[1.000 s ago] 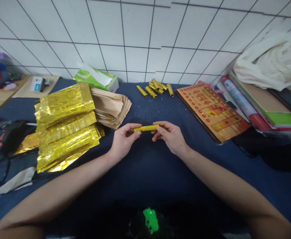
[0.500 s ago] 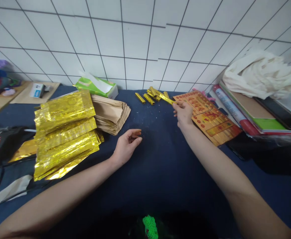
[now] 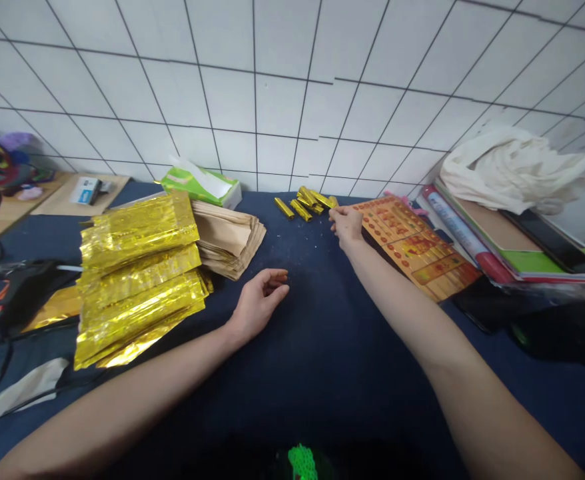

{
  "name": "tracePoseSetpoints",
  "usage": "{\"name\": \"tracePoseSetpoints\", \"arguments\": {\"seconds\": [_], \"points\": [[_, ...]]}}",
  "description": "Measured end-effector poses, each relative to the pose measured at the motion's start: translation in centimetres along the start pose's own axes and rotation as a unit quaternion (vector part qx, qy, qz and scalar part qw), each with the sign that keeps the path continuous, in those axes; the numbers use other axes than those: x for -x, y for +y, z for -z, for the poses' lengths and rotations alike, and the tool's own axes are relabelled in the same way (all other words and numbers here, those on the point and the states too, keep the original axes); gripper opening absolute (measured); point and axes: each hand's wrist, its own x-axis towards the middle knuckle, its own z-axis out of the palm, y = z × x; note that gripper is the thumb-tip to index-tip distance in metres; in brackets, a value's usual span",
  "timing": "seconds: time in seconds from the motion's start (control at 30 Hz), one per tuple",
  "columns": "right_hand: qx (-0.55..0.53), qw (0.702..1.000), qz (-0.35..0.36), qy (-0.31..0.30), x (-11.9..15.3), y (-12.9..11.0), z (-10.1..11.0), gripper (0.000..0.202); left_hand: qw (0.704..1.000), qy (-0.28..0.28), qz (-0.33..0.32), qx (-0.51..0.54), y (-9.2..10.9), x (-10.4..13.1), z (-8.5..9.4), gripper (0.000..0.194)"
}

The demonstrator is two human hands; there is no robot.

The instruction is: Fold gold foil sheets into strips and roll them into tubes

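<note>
My right hand reaches to the back of the dark blue tabletop, its fingers pinched at the near end of a gold foil roll. That roll lies against a small heap of gold foil rolls; the hand hides part of it. Two more short rolls lie just left, one of them a separate gold roll. My left hand rests on the cloth at mid-table, holding nothing, fingers loosely curled with the thumb apart. Left of it lie stacked gold foil sheets and a pile of brown paper.
An orange printed sheet lies right of my right hand. Beyond it are books and a phone under white cloth. A green tissue pack stands by the tiled wall. A black glue gun with cable lies far left.
My right hand has moved left and closer to the heap, bringing the gold foil roll with it. My left hand stays nearly in place. The view has tilted slightly upward.
</note>
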Motion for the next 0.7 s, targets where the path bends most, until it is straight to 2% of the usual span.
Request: {"name": "tracePoseSetpoints", "arguments": {"seconds": [0.2, 0.33, 0.4, 0.5, 0.7], "points": [[0.003, 0.986, 0.018, -0.163, 7.7, -0.5, 2.2, 0.026, 1.0, -0.006, -0.011, -0.016, -0.2, 0.0, 0.1, 0.03], [0.031, 0.949, 0.064, -0.306, 12.7, -0.7, 3.4, 0.034, 0.999, -0.008, -0.033, -0.036, -0.1, 0.2, 0.0, 0.028], [0.063, 0.939, 0.085, -0.328, 14.4, -0.6, 3.7, 0.034, 0.997, -0.008, -0.054, -0.061, 0.2, 0.4, 0.0, 0.025], [0.104, 0.931, 0.13, -0.325, 15.9, -0.2, 3.5, 0.033, 0.989, -0.004, -0.094, -0.116, 0.7, 0.9, 0.1, 0.022], [0.131, 0.929, 0.188, -0.29, 16.5, 0.3, 3.0, 0.029, 0.963, -0.004, -0.194, -0.187, 1.3, 1.7, 0.0, 0.02]]}}
